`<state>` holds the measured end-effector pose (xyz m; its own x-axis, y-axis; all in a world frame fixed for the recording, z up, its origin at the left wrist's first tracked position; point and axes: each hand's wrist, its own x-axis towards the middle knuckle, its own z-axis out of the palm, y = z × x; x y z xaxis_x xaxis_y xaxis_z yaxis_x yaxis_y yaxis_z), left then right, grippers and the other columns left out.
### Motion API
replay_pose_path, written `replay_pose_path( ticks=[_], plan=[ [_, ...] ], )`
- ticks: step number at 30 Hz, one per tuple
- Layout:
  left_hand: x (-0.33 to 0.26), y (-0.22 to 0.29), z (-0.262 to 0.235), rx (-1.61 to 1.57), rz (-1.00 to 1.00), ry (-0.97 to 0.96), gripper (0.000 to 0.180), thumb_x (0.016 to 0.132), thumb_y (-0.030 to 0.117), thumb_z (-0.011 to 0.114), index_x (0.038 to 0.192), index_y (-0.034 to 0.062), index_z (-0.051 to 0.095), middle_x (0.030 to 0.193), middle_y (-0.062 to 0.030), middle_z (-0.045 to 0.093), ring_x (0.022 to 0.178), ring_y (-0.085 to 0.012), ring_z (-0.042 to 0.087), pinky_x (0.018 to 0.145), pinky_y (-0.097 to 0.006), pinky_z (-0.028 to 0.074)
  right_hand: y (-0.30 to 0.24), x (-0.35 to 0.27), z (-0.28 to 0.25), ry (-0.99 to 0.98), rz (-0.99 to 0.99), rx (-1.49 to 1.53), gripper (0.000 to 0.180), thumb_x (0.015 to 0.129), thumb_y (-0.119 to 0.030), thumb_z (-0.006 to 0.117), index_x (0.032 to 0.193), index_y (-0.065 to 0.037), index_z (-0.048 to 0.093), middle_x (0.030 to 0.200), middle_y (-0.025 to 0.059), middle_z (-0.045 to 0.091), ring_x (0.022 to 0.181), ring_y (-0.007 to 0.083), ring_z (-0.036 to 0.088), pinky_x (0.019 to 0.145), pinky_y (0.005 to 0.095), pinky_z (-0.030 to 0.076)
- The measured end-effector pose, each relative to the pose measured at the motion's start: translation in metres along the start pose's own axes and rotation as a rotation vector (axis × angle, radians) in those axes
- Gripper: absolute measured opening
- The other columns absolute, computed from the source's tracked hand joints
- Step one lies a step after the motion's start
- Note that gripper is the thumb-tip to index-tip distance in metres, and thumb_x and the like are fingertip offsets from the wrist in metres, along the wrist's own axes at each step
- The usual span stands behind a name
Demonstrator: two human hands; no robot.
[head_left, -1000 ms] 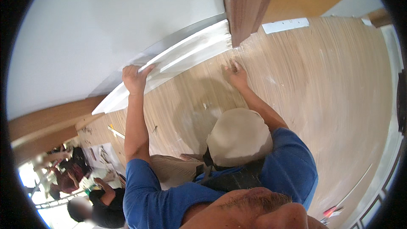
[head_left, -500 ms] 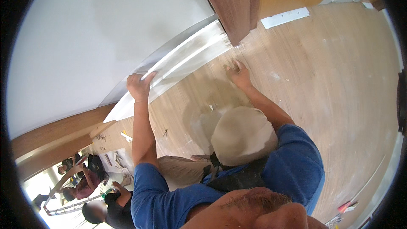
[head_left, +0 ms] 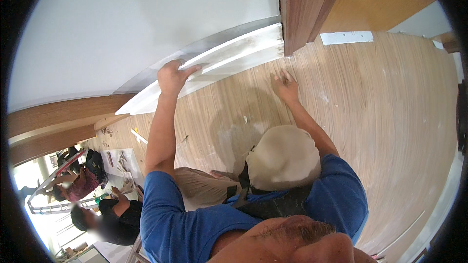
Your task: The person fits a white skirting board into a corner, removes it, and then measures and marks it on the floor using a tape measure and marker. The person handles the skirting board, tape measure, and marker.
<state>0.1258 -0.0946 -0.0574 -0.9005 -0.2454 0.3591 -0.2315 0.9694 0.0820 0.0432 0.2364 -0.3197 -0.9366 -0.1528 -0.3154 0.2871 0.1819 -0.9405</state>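
Observation:
A long white skirting board stands along the foot of the pale wall. Its right end meets the dark brown door frame, and dirty smudges mark that part of its face. My left hand grips the board left of its middle, fingers over the top edge and thumb stretched along the front. Just off the floor, near the board's right end and apart from it, my right hand has its fingers partly bent and spread. Nothing shows in it.
Wood-look flooring spreads to the right, with a white strip by the door. A wooden trim runs left of the skirting board. Small scraps lie near my knees. At lower left are a person in black, other people and a ladder.
My view has turned a little, shifting the scene. My left thumb now reaches further along the skirting board. My right hand stays low near the door frame, still without anything visible in it.

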Motion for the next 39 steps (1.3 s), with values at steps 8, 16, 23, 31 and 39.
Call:
replay_pose_path(
  ticks=[8,16,23,31,39],
  plan=[
    [-0.012,-0.018,0.012,0.056,0.192,0.154,0.069,0.062,0.058,0.087,0.053,0.0044,0.044,0.054,-0.0123,0.050,0.048,-0.0312,0.048,0.046,-0.040,0.040,-0.030,-0.003,-0.019,-0.050,0.086,0.063,0.076,0.089,-0.037,0.075,0.146,0.003,0.045,0.138,0.0246,0.057,0.128,0.0324,0.055,0.107,0.0387,0.043],
    [-0.019,-0.019,0.013,0.082,0.218,0.132,0.063,0.058,0.058,0.087,0.055,0.0040,0.056,0.054,-0.0093,0.052,0.048,-0.0276,0.050,0.045,-0.037,0.040,-0.043,0.002,-0.001,0.027,0.172,0.318,0.080,0.088,-0.031,0.078,0.142,0.016,0.042,0.134,0.0249,0.058,0.122,0.0250,0.057,0.098,0.0320,0.048],
    [-0.017,-0.028,0.022,0.053,0.279,0.172,0.071,0.058,0.056,0.089,0.053,0.0061,0.039,0.051,-0.0097,0.041,0.046,-0.0276,0.036,0.042,-0.038,0.032,-0.027,0.016,0.017,0.229,-0.011,0.488,0.073,0.088,-0.027,0.079,0.138,0.015,0.047,0.116,0.0174,0.066,0.099,0.0188,0.062,0.086,0.0266,0.050],
    [-0.013,-0.019,0.023,-0.033,0.272,0.175,0.074,0.057,0.053,0.090,0.054,0.0068,0.033,0.052,-0.0087,0.036,0.047,-0.0262,0.032,0.042,-0.038,0.029,-0.023,0.020,0.005,0.219,0.025,0.392,0.072,0.087,-0.028,0.081,0.135,0.017,0.049,0.107,0.0151,0.067,0.093,0.0166,0.062,0.082,0.0275,0.052],
    [-0.006,-0.023,0.023,0.024,0.293,0.147,0.070,0.060,0.053,0.089,0.057,0.0054,0.038,0.054,-0.0100,0.039,0.049,-0.0283,0.038,0.045,-0.038,0.034,-0.035,0.018,0.008,0.174,0.057,0.607,0.071,0.087,-0.022,0.081,0.136,0.016,0.048,0.101,0.0083,0.065,0.087,0.0108,0.060,0.071,0.0235,0.050]
  ],
)
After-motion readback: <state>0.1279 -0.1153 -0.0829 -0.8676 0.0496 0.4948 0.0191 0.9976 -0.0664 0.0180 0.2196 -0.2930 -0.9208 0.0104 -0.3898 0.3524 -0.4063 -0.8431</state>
